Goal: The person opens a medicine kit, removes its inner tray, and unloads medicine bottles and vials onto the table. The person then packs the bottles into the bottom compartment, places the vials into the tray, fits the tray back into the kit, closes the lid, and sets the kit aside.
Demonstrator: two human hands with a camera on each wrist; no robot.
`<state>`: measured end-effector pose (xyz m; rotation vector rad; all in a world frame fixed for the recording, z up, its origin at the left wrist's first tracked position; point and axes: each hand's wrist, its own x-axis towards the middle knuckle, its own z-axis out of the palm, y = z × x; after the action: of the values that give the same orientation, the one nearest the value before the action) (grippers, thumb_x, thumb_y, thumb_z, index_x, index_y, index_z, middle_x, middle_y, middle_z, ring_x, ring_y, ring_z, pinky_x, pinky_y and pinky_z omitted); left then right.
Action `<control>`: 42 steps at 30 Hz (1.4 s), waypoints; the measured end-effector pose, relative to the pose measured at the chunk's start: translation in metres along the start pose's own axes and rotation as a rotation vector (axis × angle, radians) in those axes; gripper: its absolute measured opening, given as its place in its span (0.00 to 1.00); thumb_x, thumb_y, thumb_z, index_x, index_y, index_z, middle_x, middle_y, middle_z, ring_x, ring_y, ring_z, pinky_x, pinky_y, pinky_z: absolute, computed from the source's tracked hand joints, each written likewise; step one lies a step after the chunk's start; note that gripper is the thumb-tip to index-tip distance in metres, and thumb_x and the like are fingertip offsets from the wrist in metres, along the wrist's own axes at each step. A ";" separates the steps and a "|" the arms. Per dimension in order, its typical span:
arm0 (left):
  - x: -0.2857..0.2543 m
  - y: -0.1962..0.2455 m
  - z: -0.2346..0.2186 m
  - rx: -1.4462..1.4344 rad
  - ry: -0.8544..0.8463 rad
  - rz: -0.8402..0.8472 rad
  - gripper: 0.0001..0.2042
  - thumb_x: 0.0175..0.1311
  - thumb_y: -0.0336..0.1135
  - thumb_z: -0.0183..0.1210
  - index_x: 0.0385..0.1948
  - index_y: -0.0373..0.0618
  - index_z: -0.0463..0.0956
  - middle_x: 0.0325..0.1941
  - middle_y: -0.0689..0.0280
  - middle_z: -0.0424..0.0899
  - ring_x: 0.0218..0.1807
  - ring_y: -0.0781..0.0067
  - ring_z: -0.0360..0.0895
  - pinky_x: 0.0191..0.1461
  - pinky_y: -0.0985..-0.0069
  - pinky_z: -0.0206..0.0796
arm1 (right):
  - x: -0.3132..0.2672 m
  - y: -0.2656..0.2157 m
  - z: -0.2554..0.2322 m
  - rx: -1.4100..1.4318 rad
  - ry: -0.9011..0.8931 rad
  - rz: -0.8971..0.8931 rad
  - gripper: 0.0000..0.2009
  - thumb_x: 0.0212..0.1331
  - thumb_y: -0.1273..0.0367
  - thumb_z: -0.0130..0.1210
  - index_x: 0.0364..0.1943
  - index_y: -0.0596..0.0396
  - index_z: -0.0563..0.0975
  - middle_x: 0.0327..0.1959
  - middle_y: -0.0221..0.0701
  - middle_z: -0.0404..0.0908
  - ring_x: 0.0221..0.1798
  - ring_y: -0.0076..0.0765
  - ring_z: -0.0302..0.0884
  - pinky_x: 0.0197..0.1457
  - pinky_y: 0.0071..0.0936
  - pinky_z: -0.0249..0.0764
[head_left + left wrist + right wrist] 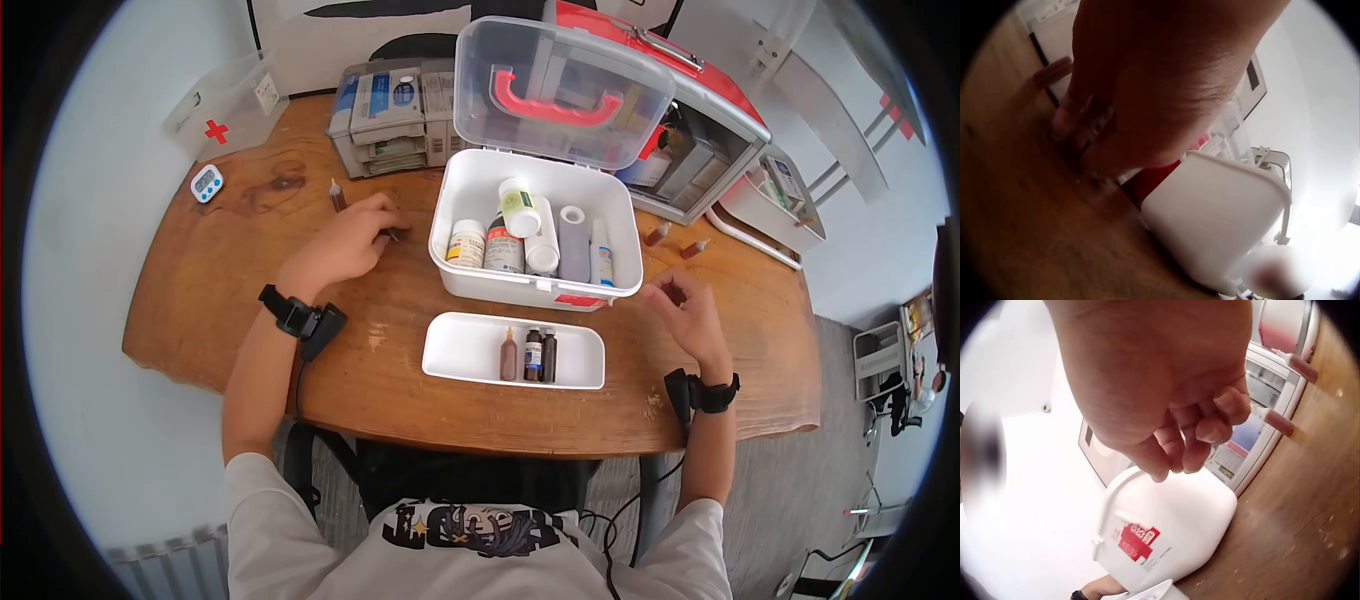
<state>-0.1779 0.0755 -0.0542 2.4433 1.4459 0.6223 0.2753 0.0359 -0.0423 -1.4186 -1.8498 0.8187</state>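
My left hand (340, 243) is low over the table, left of the white medicine box (540, 286). Its fingers pinch a small dark bottle (390, 235) with a pale tip, mostly hidden by the hand. Just behind that hand stands a brown pointed-tip bottle (337, 195). My right hand (690, 312) hovers by the box's front right corner, fingers loosely curled and holding nothing. Inside the box are several white bottles, including one with a green label (519, 212), and a grey bottle (574, 250). A white tray (455, 350) in front holds a brown pointed-tip bottle (509, 358) and two dark bottles.
The box's clear lid (570, 75) with a red handle stands raised. Behind are a clear case of packets (375, 110) and a red-topped case (690, 60). Two brown bottles (657, 234) are at right. A timer (207, 184) and clear bin (240, 120) occupy the left.
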 end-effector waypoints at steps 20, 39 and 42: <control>0.016 -0.028 0.019 -0.590 0.335 -0.449 0.10 0.73 0.27 0.49 0.51 0.35 0.68 0.44 0.59 0.76 0.30 0.71 0.82 0.27 0.77 0.75 | -0.005 0.007 0.004 0.244 -0.039 0.070 0.09 0.63 0.67 0.62 0.32 0.59 0.78 0.24 0.17 0.73 0.27 0.11 0.65 0.30 0.15 0.62; -0.017 0.162 0.030 0.015 -0.234 0.094 0.16 0.62 0.42 0.63 0.32 0.37 0.71 0.27 0.50 0.81 0.32 0.45 0.80 0.33 0.58 0.69 | -0.033 -0.060 0.058 -0.663 -0.288 -0.255 0.16 0.54 0.58 0.64 0.24 0.58 0.81 0.23 0.42 0.81 0.28 0.52 0.81 0.34 0.41 0.76; -0.001 0.174 0.039 0.036 -0.451 0.016 0.18 0.62 0.40 0.61 0.38 0.32 0.66 0.28 0.47 0.81 0.34 0.43 0.80 0.38 0.54 0.71 | -0.035 -0.061 0.068 -0.702 -0.296 -0.214 0.14 0.54 0.57 0.63 0.30 0.55 0.83 0.25 0.41 0.83 0.33 0.51 0.82 0.38 0.43 0.76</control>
<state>-0.0252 -0.0092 -0.0181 2.4137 1.2589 0.0349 0.1931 -0.0172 -0.0379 -1.5051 -2.6306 0.2775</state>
